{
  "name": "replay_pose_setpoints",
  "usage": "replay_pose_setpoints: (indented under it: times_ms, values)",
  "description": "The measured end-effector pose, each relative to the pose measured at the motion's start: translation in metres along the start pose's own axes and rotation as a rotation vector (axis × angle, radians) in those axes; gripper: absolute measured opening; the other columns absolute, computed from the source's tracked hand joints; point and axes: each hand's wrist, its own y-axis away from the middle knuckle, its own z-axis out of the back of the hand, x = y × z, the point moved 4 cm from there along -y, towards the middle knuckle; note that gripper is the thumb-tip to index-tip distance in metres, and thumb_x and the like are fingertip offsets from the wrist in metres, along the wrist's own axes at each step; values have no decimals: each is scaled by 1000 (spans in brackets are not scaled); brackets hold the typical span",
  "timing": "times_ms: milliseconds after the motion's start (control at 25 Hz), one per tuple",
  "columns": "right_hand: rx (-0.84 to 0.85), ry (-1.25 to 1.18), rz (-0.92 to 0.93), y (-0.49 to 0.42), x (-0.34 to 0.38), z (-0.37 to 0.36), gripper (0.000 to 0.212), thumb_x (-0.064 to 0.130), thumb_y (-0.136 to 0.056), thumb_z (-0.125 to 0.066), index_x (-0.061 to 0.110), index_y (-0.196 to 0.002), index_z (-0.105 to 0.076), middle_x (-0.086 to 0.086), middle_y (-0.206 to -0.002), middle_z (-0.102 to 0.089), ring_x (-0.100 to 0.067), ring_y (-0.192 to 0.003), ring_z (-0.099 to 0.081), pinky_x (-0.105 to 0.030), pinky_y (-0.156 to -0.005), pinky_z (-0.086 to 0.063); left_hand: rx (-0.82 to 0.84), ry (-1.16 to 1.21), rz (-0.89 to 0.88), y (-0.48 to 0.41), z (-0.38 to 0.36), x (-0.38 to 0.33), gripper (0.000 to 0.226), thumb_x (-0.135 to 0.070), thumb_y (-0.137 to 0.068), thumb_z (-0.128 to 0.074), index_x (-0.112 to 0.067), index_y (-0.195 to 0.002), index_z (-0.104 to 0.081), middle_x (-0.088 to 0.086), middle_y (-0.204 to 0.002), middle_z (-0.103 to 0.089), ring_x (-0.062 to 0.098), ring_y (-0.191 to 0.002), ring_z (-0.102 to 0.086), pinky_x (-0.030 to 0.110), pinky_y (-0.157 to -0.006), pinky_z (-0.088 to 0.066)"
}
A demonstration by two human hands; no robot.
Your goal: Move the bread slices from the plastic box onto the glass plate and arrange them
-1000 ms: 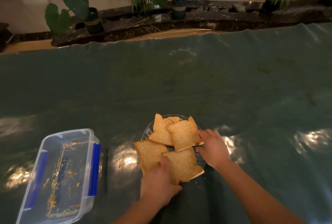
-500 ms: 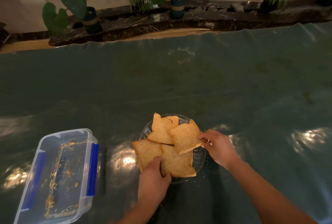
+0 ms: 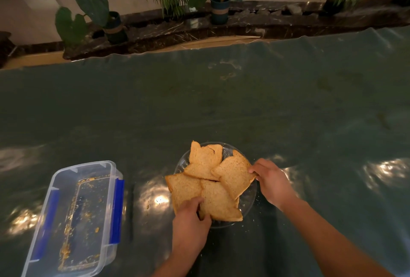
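Observation:
Several brown bread slices (image 3: 204,163) lie fanned and overlapping on a small glass plate (image 3: 249,199) near the table's front. My left hand (image 3: 190,216) pinches the near edge of the front slice (image 3: 218,203). My right hand (image 3: 269,179) grips the right edge of the right-hand slice (image 3: 233,174). To the left stands the clear plastic box (image 3: 73,216) with blue clips; it holds only crumbs.
A dark green glossy sheet (image 3: 221,103) covers the table, with bright light reflections near the plate and at the far right. Beyond the table's back edge runs a dark stone ledge (image 3: 244,26) with several potted plants.
The front slice has been pulled in over the plate's middle, and the right-hand slice has turned and shifted a little to the right. Both hands kept hold of their slices.

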Motion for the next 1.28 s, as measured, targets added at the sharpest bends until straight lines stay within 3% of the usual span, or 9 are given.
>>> replay_pose_setpoints:
  times_ms: [280,400,600,840,1040,1160,1280]
  values:
    - [-10,79,-84,-2,2,-3,36,-14,-76,-66,16,-94,-75,3,-90,-67,-23,-79,-55,-37,-55,-52,-22,-18,-24,1,-1,4,40,-28,-84,-70,-28,-123,-61,-6,-121,-54,0,-82,-52,19,-81,-47]
    - [14,59,-112,-5,1,-3,42,-16,-75,-59,16,-97,-74,1,-94,-66,-25,-85,-55,-38,-65,-52,-17,-26,-27,3,1,3,39,-31,-84,-70,-30,-122,-61,-8,-120,-54,-2,-79,-51,15,-76,-44]
    - [-13,-39,-203,1,1,-3,46,-8,-74,-57,17,-111,-69,0,-106,-63,-22,-98,-55,-27,-78,-45,-42,0,-56,9,9,2,36,-38,-79,-74,-35,-114,-63,-14,-113,-52,-10,-75,-49,6,-64,-32]
    - [-55,-226,-439,11,-8,0,45,-7,-78,-58,9,-119,-65,-7,-114,-66,-25,-101,-63,-40,-86,-54,-133,90,-30,-1,35,13,38,-14,-80,-69,-31,-113,-63,-12,-107,-54,1,-65,-57,9,-59,-38]
    - [-75,-264,-501,16,-5,6,32,-5,-85,-54,7,-112,-69,-10,-102,-73,-28,-95,-67,-35,-84,-53,-167,90,2,-15,53,20,37,-12,-82,-65,-27,-116,-63,-9,-104,-55,2,-76,-58,17,-64,-44]
    - [-89,-257,-494,17,-5,7,31,-4,-87,-56,6,-113,-68,-12,-105,-73,-28,-95,-68,-36,-86,-54,-186,105,-6,-19,58,21,37,-10,-82,-65,-24,-117,-64,-6,-107,-56,1,-78,-58,14,-62,-41]
    - [-89,-265,-510,19,-7,10,31,-3,-87,-57,6,-115,-67,-12,-111,-71,-23,-95,-66,-29,-84,-49,-186,109,-11,-21,64,22,39,-10,-84,-64,-24,-119,-63,-4,-108,-58,-3,-78,-56,7,-58,-36]
